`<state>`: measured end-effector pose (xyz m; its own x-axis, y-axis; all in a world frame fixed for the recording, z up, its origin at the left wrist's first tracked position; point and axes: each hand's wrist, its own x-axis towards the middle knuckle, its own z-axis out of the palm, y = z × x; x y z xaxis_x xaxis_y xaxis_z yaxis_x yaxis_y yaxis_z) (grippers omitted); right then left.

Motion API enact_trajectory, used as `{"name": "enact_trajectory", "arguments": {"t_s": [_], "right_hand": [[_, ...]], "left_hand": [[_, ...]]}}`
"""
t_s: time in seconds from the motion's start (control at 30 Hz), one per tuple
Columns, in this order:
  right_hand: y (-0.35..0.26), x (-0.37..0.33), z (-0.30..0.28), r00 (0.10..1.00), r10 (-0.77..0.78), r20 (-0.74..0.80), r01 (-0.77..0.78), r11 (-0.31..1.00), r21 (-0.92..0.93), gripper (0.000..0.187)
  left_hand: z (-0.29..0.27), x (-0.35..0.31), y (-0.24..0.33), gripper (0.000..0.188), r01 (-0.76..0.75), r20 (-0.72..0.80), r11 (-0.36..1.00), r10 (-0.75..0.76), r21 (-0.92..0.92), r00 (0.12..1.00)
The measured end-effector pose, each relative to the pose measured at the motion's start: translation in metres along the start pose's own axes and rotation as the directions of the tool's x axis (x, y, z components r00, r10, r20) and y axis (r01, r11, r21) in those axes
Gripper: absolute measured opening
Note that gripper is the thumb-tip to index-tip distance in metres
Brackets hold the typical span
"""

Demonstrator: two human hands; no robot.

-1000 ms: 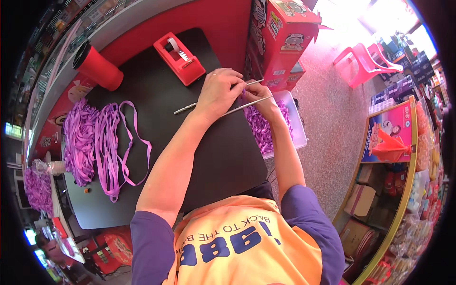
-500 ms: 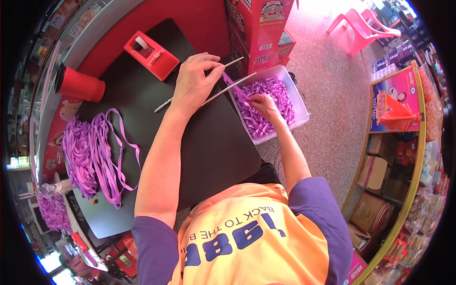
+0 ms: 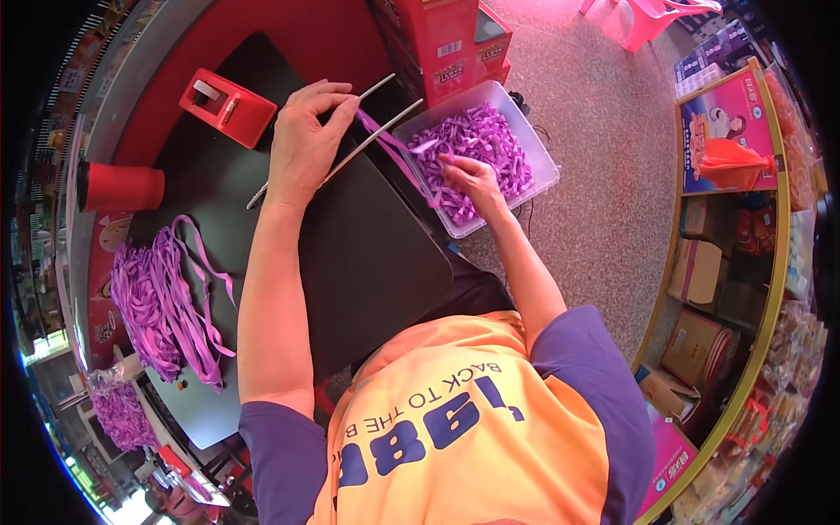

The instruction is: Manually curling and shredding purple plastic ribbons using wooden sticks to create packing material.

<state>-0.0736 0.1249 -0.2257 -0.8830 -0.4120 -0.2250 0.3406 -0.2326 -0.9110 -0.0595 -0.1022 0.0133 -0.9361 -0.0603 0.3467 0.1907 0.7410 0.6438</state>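
Upper centre, the left hand [image 3: 306,144] arched over two rods [image 3: 385,129], thumb and forefinger pinching a purple ribbon [image 3: 396,156]; the right hand [image 3: 473,181] hung over the tub [image 3: 540,156], fingers bunched (their hold unclear).

Ribbon [image 3: 391,150] beside the left fingers [image 3: 322,98] was purple, bin [image 3: 541,166] under the right fingers [image 3: 455,168] milky white, tape dispenser [image 3: 249,121] left of both red

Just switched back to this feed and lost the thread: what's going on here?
A person's left hand appears to pinch a purple ribbon beside two thin rods at the dark table; the ribbon trails toward a pale tub. The right hand is over the tub and its pile of purple pieces; whether it grips one is hard to tell. Looped ribbons lie at the table's left.
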Motion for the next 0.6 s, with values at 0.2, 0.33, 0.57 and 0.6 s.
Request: {"name": "enact_trajectory", "arguments": {"t_s": [0.2, 0.33, 0.57, 0.6], "right_hand": [[-0.027, 0.006, 0.015, 0.999, 0.050, 0.009, -0.051, 0.970, 0.236, 0.026], [-0.007, 0.012, 0.006, 0.999, 0.034, -0.032, -0.034, 0.999, -0.005, 0.026], [0.041, 0.019, -0.011, 0.993, -0.050, -0.107, 0.026, 0.978, -0.208, 0.027], [0.044, 0.018, -0.013, 0.987, -0.107, -0.123, 0.064, 0.947, -0.314, 0.027]], "left_hand": [[-0.001, -0.003, 0.000, 0.021, 0.011, 0.011, 1.000, -0.011, -0.001, 1.000], [-0.001, -0.003, 0.000, 0.021, -0.005, 0.024, 1.000, 0.005, -0.003, 1.000], [-0.004, -0.004, 0.003, 0.021, 0.028, 0.015, 1.000, -0.028, 0.002, 0.999], [-0.003, -0.003, 0.002, 0.021, 0.028, 0.019, 1.000, -0.028, -0.001, 0.999]]}}
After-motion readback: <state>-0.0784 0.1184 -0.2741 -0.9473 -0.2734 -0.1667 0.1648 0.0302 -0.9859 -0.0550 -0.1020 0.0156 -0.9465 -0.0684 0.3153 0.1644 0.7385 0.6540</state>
